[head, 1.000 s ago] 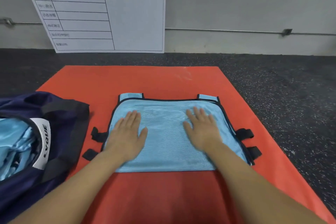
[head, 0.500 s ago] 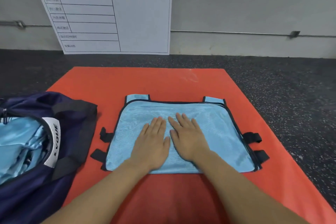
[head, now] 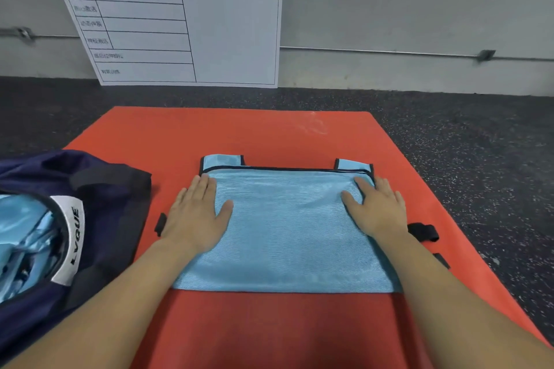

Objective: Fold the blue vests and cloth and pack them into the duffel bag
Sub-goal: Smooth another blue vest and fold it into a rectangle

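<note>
A light blue vest [head: 284, 234] with black trim lies folded flat on the red mat [head: 269, 135]; its two shoulder tabs point away from me. My left hand [head: 196, 214] presses flat on the vest's left edge, fingers straight. Flat on the right edge lies my right hand [head: 376, 208], fingers also straight. Black side straps [head: 422, 231] stick out at the right; one more peeks out by my left wrist. The navy duffel bag [head: 99, 204] lies open at the left, with blue fabric [head: 24, 234] inside it.
A white schedule board [head: 180, 18] leans against the grey wall behind the mat. Dark speckled floor [head: 479, 144] surrounds the mat on the far and right sides. Bare red mat stretches beyond the vest and in front of it between my forearms.
Both hands slid outward from the middle of the vest to its left and right edges, smoothing it. A second earlier they were apart, then met at the centre.
</note>
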`<action>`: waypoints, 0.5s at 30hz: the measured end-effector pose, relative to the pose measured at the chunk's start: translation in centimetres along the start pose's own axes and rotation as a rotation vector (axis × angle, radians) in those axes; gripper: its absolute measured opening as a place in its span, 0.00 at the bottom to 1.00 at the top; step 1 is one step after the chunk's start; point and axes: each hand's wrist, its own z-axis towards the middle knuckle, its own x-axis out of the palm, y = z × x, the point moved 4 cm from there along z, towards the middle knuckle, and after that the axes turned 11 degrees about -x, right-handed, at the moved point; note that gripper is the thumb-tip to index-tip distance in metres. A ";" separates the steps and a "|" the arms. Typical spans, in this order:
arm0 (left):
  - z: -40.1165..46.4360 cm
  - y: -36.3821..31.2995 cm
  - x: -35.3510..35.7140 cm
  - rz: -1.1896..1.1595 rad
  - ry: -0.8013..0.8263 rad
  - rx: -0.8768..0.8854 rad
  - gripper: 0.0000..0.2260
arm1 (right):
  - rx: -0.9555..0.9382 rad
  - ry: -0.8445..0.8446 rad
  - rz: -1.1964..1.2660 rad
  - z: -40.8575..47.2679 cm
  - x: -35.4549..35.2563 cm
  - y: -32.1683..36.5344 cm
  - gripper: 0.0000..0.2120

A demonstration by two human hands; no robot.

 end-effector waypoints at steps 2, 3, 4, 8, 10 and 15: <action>0.0 0.0 0.0 0.009 0.002 0.002 0.34 | -0.017 -0.016 -0.003 0.2 0.0 0.0 0.32; -0.1 -0.1 -0.1 0.017 -0.005 0.007 0.33 | -0.017 -0.023 -0.013 0.2 0.0 -0.1 0.32; -0.3 -0.3 -0.2 0.025 -0.013 0.017 0.33 | -0.012 -0.031 -0.026 0.2 0.0 -0.2 0.31; -2.2 -1.0 -1.3 0.033 -0.030 0.087 0.39 | 0.049 -0.035 -0.070 -0.4 -0.1 -1.4 0.32; -3.6 -1.4 -1.8 0.045 -0.044 0.126 0.43 | 0.093 -0.019 -0.087 -1.1 -0.4 -2.5 0.32; -7.1 -0.3 -2.1 0.025 0.001 0.263 0.46 | 0.181 0.052 -0.097 -5.0 -1.4 -4.4 0.35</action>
